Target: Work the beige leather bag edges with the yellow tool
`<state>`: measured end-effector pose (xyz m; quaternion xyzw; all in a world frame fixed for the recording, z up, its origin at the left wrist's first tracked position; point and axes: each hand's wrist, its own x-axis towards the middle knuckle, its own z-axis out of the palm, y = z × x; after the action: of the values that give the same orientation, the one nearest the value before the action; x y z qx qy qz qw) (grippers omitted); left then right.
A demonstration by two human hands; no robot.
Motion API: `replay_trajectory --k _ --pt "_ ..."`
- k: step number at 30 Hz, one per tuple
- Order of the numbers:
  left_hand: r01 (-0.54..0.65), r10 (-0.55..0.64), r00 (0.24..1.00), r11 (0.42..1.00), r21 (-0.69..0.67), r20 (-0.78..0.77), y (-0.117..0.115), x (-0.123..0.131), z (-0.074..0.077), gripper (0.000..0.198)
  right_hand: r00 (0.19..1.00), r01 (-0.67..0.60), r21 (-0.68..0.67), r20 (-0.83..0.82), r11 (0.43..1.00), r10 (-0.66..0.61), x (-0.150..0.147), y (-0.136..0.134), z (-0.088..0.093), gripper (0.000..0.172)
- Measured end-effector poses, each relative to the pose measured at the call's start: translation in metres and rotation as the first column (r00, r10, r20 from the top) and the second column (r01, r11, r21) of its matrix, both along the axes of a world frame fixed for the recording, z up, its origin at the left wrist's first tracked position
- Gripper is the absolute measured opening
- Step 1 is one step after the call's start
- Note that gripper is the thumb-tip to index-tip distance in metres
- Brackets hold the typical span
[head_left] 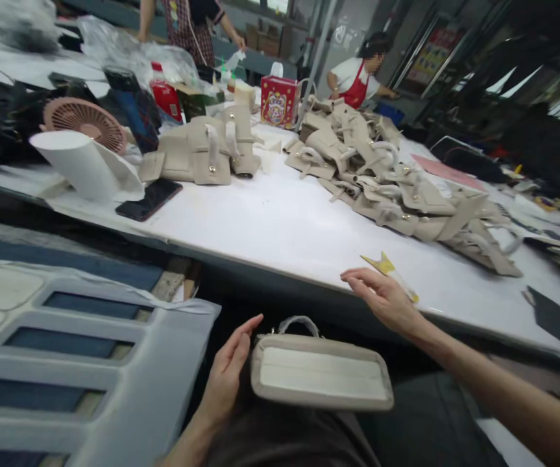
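A beige handbag [321, 376] rests on my lap, its pale flat panel turned up toward me. The wrapped handle [299, 322] loops up on the far side. My left hand [228, 370] is beside the bag's left end with fingers stretched out; whether it touches the bag I cannot tell. Apart from the bag, my right hand [381, 295] reaches over the table's front edge, fingers extended and holding nothing visible. Just beyond it lies a yellow tool [383, 264] with a forked end, partly hidden by that hand.
Beige bag pieces with handles [381, 168] are heaped on the white table [260, 227]. More beige bags [211, 149], a phone [149, 198], a white roll [78, 168] and a pink fan [85, 122] stand left. A grey plastic stool [163, 363] is beside me. Two people work beyond.
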<state>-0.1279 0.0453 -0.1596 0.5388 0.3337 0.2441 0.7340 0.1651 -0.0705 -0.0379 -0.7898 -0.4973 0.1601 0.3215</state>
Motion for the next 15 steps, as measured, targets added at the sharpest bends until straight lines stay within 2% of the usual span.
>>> replay_trajectory --k 1,3,4,6,9,11,13,15 --pt "-0.01 0.012 0.999 0.997 -0.078 0.032 -0.024 -0.002 -0.004 0.045 0.987 0.121 0.002 -0.106 0.993 -0.12 -0.002 -0.036 -0.012 0.04" --pt "-0.056 0.074 0.993 0.981 -0.184 0.09 -0.057 -0.002 -0.006 0.05 0.882 0.342 -0.009 -0.343 0.939 -0.325 -0.009 -0.096 -0.038 0.05" --pt "-0.083 0.107 0.988 0.975 -0.208 0.109 -0.067 -0.001 -0.006 0.052 0.805 0.418 -0.012 -0.458 0.908 -0.377 -0.015 -0.119 -0.051 0.054" --pt "-0.13 0.15 0.984 0.973 -0.189 0.098 -0.077 0.003 -0.001 0.052 0.637 0.521 -0.012 -0.661 0.853 -0.398 -0.032 -0.151 -0.075 0.058" --pt "-0.161 0.169 0.985 0.973 -0.168 0.035 -0.078 0.013 0.009 0.054 0.393 0.608 -0.008 -0.866 0.794 -0.31 -0.057 -0.168 -0.094 0.061" --pt "-0.178 0.177 0.984 0.959 -0.222 -0.027 -0.074 0.022 0.014 0.058 0.295 0.644 0.022 -0.93 0.764 -0.221 -0.066 -0.165 -0.099 0.059" --pt "-0.162 0.144 0.985 0.958 -0.236 -0.092 -0.068 0.027 0.017 0.061 0.268 0.664 0.053 -0.948 0.746 -0.172 -0.068 -0.159 -0.101 0.056" --pt "-0.127 0.102 0.984 0.976 -0.176 -0.145 -0.063 0.028 0.019 0.058 0.295 0.66 0.062 -0.938 0.748 -0.183 -0.065 -0.151 -0.104 0.055"
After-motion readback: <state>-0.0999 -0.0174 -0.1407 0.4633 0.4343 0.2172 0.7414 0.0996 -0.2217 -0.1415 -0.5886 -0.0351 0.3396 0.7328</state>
